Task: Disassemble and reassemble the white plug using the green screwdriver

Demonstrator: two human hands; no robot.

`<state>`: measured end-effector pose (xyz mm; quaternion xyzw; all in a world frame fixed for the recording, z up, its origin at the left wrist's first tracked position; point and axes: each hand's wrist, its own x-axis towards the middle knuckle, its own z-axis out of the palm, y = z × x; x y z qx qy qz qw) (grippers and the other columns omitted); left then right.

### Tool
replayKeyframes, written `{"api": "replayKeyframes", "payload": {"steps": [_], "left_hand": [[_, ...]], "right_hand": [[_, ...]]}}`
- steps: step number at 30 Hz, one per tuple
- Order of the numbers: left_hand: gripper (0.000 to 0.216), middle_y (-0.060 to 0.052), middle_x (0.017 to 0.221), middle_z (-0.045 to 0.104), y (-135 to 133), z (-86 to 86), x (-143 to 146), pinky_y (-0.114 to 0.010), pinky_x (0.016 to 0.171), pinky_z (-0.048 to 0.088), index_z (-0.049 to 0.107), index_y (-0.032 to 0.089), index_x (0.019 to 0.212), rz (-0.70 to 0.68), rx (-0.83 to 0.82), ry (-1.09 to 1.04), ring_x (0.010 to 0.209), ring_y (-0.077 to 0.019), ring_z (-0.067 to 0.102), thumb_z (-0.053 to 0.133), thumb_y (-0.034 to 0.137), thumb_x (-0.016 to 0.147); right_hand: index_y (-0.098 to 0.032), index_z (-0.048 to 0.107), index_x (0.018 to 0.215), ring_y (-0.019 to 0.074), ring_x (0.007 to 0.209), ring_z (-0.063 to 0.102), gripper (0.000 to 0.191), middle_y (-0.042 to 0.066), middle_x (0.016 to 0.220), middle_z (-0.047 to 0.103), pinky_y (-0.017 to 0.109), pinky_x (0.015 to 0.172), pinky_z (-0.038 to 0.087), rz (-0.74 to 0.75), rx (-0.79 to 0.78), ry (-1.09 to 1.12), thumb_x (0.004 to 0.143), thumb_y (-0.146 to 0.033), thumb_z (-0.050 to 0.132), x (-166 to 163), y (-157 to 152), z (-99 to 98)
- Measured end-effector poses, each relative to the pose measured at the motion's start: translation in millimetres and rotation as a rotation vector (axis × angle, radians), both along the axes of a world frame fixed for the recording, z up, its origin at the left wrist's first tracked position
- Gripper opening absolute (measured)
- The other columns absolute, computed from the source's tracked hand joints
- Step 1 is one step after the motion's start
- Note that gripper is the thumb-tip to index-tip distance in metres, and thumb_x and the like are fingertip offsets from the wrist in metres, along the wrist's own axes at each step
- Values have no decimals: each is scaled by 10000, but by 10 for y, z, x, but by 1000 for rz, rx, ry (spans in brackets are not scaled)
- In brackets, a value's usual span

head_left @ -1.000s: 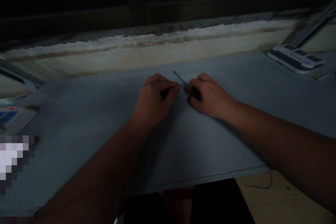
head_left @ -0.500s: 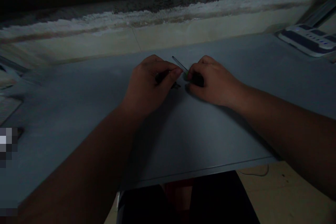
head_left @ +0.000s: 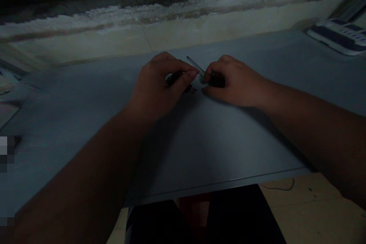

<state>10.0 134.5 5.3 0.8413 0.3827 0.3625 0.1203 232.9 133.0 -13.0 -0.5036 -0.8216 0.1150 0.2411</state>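
My left hand [head_left: 160,87] is over the grey table, its thumb and index fingertips pinched together. Whatever lies between those tips is too small to make out. A small dark object [head_left: 191,90] pokes out beneath the thumb, and more dark shape shows inside the curl of the fingers. Close by on the right, my right hand [head_left: 233,80] has its fingers curled around what looks like a screwdriver [head_left: 195,65]. Its thin metal shaft points away to the upper left, with a green part at the fingertips. The handle is mostly hidden in the dark of the palm.
A white and dark device with buttons [head_left: 340,36] stands at the back right of the table [head_left: 217,145]. A stained, tiled wall [head_left: 114,42] runs behind. Flat items [head_left: 8,112] lie at the left edge. Below the front edge are my dark-clad legs and a cord [head_left: 281,188].
The view has tilted slightly, so everything sits a little higher in the picture. Both hands keep nearly the same pose, with the right thumb and index slightly further from the left hand.
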Motion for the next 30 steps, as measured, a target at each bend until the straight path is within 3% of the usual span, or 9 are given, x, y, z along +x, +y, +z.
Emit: {"api": "replayKeyframes", "payload": {"steps": [6,10,14,18,23,27,30], "left_hand": [[124,-51,913,693,160,-112,-100,-356,836,543,790,221,887,28,-41,-17,879,-205,657,735,332,886],[110,-50,972,673,175,-102,-116,-381,924,532,766,191,820,8,-74,53,952,-217,634,806,291,802],[111,-61,1018,641,157,-90,-111,-429,1003,502,758,189,784,-30,-82,84,1051,-259,623,815,283,769],[126,-77,1031,637,179,-111,-124,-477,1032,466,760,190,771,-55,-37,139,1074,-289,609,804,308,760],[109,-91,1063,639,207,-122,-137,-489,1046,429,759,191,777,-62,-16,203,1085,-298,585,767,300,775],[91,-74,1063,633,214,-132,-142,-502,1057,414,766,211,799,-62,-10,212,1099,-301,567,757,292,760],[78,-74,1082,628,211,-139,-149,-496,1051,423,776,217,804,-77,11,220,1110,-303,566,752,274,757]], "right_hand": [[-189,740,1012,229,844,602,265,52,915,614,376,853,492,52,-10,45,788,-330,754,78,41,-35],[-198,746,1040,217,842,604,306,51,936,598,363,840,497,66,-16,42,774,-345,778,124,47,-34],[-213,709,1143,206,817,594,450,38,942,606,348,798,476,82,-18,13,741,-382,817,168,38,-8],[-247,613,1258,159,646,554,600,-41,758,600,297,679,421,20,-45,-12,728,-424,829,195,-15,12],[-229,701,1059,172,629,577,330,-24,700,636,316,683,436,-41,-23,-17,753,-310,795,229,-19,27],[-168,704,938,148,636,577,86,11,701,653,322,690,466,-194,-203,265,892,-234,673,237,77,51],[-159,655,970,117,592,574,137,14,724,651,289,624,473,-321,-365,638,993,-205,528,226,147,71]]}}
